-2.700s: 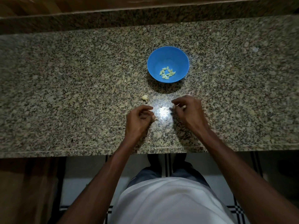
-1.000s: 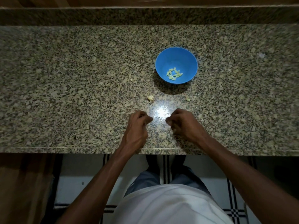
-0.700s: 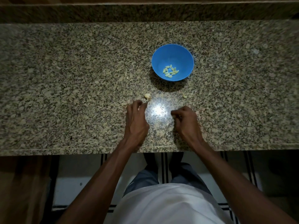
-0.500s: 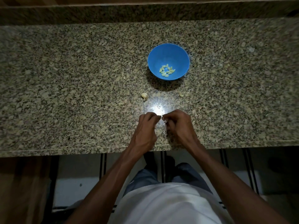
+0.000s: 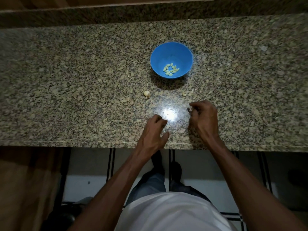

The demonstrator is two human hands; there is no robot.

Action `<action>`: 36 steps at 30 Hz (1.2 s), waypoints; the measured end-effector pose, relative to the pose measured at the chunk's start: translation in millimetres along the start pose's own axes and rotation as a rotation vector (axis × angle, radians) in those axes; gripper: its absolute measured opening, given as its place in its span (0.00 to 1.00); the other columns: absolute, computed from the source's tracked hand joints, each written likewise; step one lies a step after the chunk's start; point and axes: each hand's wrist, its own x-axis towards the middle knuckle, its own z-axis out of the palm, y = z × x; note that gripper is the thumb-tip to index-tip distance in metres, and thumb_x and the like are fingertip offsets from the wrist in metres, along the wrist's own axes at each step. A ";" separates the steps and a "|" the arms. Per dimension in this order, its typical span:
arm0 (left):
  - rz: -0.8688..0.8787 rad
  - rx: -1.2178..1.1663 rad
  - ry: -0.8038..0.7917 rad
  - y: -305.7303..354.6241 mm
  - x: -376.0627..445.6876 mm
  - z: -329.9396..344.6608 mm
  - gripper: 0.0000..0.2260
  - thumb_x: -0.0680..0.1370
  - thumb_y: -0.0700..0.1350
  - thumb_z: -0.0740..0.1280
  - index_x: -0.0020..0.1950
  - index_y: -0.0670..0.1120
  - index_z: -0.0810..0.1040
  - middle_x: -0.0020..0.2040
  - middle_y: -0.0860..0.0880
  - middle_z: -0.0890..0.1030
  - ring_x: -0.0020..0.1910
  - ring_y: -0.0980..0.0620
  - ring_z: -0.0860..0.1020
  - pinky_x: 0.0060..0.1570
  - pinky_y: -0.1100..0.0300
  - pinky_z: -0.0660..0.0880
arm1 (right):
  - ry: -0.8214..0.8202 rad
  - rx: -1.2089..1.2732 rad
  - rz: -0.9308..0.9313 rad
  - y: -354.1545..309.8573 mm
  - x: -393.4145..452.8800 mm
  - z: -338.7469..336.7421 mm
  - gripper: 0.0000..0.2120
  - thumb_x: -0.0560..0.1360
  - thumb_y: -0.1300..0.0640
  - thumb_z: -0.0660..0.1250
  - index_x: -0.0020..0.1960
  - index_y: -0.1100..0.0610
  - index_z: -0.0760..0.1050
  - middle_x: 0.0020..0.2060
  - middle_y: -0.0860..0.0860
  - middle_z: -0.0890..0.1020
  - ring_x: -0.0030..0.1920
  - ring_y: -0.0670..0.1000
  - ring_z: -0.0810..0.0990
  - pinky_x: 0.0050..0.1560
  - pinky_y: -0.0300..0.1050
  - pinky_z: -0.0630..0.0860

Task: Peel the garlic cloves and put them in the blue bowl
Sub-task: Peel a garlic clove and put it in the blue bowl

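Taking the blue bowl [image 5: 171,60] as the landmark, and reading across from the left: a garlic piece [image 5: 146,94], pale and still in its skin by the look of it, lies on the granite counter [image 5: 66,80] just in front of the bowl and a little to its left. Further toward the counter's front edge is the left hand [image 5: 154,130], fingers curled, thumb out to the side; whether it has hold of anything I cannot tell, nothing shows between the fingers. Half a second ago this hand was tip to tip with the other one, working on something between them; now the two are apart, with the bright glare spot on the stone between them.

The bowl itself holds a small cluster of peeled cloves [image 5: 170,69] at its bottom, the same as before. A small scrap [image 5: 184,94], clove or skin, too small to say, lies in front of the bowl to its right.

The right hand [image 5: 204,116] has moved up toward the bowl, fingers bent in and tips pinched near something pale and tiny; I cannot make out what it is.

The parting of the hands suggests a clove has just come free of its skin, so dropping it into the bowl is probably next.
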 end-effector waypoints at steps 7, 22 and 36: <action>-0.104 -0.076 0.072 21.7 -0.5 4.9 0.12 0.77 0.37 0.69 0.60 0.41 0.84 0.51 0.49 0.79 0.43 0.55 0.79 0.47 0.54 0.80 | -0.156 -0.048 -0.064 -3.0 -27.1 24.4 0.09 0.79 0.71 0.65 0.51 0.65 0.84 0.48 0.54 0.76 0.47 0.52 0.75 0.43 0.25 0.66; -0.129 0.023 0.007 9.8 -6.1 -10.0 0.19 0.75 0.44 0.74 0.65 0.40 0.81 0.54 0.46 0.74 0.51 0.48 0.75 0.50 0.49 0.78 | -0.386 -0.010 -0.247 -17.8 -0.6 39.7 0.12 0.76 0.67 0.67 0.53 0.60 0.87 0.45 0.56 0.85 0.42 0.51 0.82 0.39 0.34 0.70; -0.240 0.036 0.157 30.9 -2.9 0.9 0.07 0.80 0.43 0.71 0.52 0.42 0.87 0.47 0.48 0.78 0.41 0.53 0.76 0.41 0.60 0.77 | -0.450 -0.157 -0.318 -13.0 -32.0 52.0 0.07 0.80 0.54 0.62 0.47 0.58 0.73 0.40 0.55 0.75 0.36 0.48 0.71 0.34 0.50 0.68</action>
